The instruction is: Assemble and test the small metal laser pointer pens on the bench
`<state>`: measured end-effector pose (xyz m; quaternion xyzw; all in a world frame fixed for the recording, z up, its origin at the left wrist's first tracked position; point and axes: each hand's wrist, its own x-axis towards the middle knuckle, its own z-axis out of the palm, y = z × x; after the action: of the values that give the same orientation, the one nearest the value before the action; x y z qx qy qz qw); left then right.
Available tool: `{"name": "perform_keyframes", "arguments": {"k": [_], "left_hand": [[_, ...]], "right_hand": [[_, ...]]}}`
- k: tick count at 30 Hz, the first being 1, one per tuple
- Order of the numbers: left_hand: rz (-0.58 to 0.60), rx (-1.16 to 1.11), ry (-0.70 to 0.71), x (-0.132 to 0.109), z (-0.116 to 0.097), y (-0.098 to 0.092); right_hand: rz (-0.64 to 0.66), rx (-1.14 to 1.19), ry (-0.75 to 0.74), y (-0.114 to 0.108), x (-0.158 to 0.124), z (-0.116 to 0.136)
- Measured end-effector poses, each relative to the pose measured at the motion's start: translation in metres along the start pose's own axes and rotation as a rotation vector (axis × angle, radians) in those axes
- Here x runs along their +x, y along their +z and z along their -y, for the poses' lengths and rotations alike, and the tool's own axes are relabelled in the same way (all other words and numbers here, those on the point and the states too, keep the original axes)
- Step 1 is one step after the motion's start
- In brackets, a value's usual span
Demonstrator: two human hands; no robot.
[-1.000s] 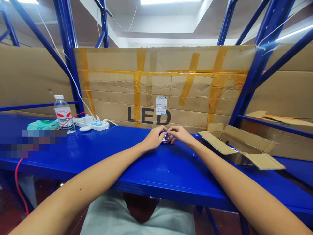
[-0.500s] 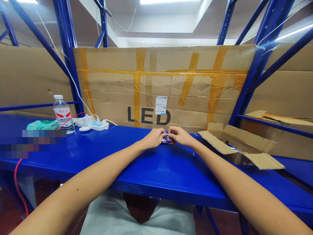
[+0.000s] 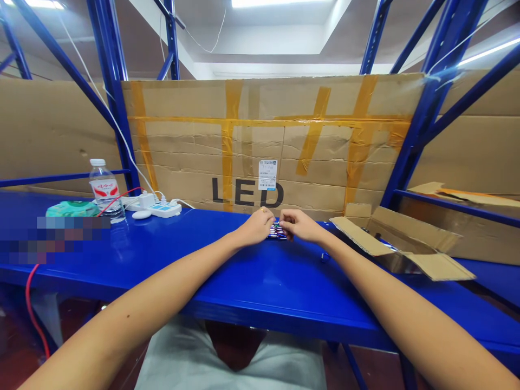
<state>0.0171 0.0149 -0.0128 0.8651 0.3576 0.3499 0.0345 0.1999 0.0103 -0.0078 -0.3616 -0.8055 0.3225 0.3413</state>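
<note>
A small row of slim, shiny pens (image 3: 277, 232) in blue, silver and reddish tones lies on the blue table between my two hands. My left hand (image 3: 257, 225) is closed at their left end, fingers curled and the thumb side up. At the right end my right hand (image 3: 299, 225) pinches with bent fingers, which cover part of the bundle. Fingertips hide just which pens each hand touches. A small blue piece (image 3: 325, 257) rests on the table beside my right forearm.
An open cardboard box (image 3: 400, 246) with dark and blue items inside stands at the right. On the left are a water bottle (image 3: 106, 189), a green packet (image 3: 72, 208) and a white power strip (image 3: 162, 208) with cables. A large cardboard sheet (image 3: 182, 146) backs the table.
My left hand has tipped up slightly, its fingers lifting a little, and more of the pens shows between the hands. My right hand has hardly moved.
</note>
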Motion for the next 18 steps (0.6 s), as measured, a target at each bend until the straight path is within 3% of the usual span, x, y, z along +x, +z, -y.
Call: {"name": "perform_keyframes", "arguments": {"k": [3,6,8,13,18], "left_hand": [[0.083,0.012,-0.003,0.000,0.001,-0.003],[0.145,-0.100,-0.093,-0.003,0.000,-0.003],[0.121,-0.153,-0.095,-0.006,-0.002,-0.002],[0.015,-0.098,0.091,-0.011,-0.006,0.003],[-0.043,-0.006,0.075,-0.007,-0.009,0.004]], "right_hand": [[-0.018,-0.094,-0.025,0.002,0.001,-0.004],[-0.017,-0.107,-0.019,0.001,0.002,-0.006],[0.017,-0.075,0.009,-0.001,0.001,-0.006],[0.099,0.101,0.095,-0.007,-0.002,0.001],[0.067,0.150,0.063,-0.011,-0.001,0.006]]}}
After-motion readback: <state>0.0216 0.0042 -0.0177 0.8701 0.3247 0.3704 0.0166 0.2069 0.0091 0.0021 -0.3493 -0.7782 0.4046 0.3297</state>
